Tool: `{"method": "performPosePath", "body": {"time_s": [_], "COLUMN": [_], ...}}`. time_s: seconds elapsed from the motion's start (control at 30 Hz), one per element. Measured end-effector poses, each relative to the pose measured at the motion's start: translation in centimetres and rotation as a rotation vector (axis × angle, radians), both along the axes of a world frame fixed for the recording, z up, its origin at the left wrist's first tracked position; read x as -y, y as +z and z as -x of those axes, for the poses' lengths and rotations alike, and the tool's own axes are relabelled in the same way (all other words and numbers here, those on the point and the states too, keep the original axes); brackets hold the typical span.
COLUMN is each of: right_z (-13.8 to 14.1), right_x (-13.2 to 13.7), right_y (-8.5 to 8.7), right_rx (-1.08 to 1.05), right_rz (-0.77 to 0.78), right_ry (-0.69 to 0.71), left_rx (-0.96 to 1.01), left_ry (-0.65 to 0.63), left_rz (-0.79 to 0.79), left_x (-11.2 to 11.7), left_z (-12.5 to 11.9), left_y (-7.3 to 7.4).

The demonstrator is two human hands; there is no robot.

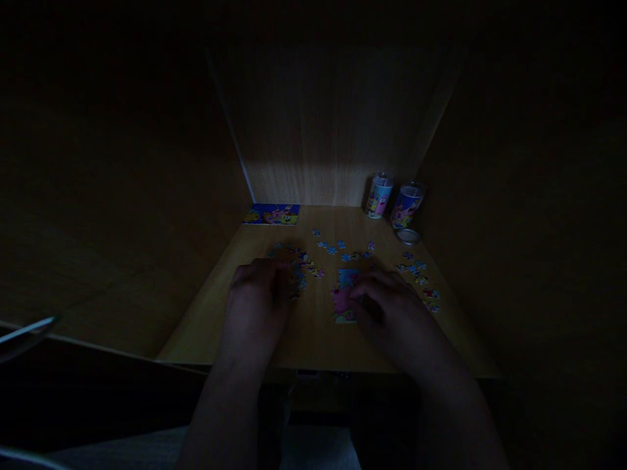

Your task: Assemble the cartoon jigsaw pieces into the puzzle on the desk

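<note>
The scene is very dark. My left hand [257, 297] rests palm down on the wooden desk [313, 339], its fingers over a cluster of loose puzzle pieces [301, 264]. My right hand [386, 303] lies on the right edge of a partly joined puzzle section [343, 297] showing pink and blue. Its fingertips touch that section. Whether either hand pinches a single piece is hidden by the darkness and the fingers.
More loose pieces [416, 271] are scattered at the right and the middle back [337, 248]. Two printed cans [378, 196] [406, 205] stand at the back right with a round lid [408, 235] in front. A finished picture card [272, 214] lies back left. Wooden walls enclose the desk.
</note>
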State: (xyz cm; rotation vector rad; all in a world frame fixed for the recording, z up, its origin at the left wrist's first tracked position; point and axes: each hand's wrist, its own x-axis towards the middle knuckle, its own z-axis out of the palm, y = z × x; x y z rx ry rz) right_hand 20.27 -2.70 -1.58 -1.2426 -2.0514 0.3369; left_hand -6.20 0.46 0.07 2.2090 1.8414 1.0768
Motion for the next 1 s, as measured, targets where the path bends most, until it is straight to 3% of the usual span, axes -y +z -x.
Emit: {"method": "performPosePath", "body": {"time_s": [0.23, 0.4, 1.0], "right_z": [0.1, 0.0, 0.3], "right_x": [-0.1, -0.2, -0.1], "right_y": [0.0, 0.0, 0.4], "right_rx": [0.021, 0.023, -0.009], "right_rz": [-0.005, -0.008, -0.026], "right_ry": [-0.018, -0.015, -0.018], "left_rx": [-0.143, -0.232, -0.114], "left_ry": [-0.191, -0.197, -0.232], "left_rz": [-0.03, -0.005, -0.062], "left_x": [0.3, 0.4, 0.1], "left_z": [-2.1, -2.4, -2.2], "left_y": [-0.5, -0.6, -0.4]}}
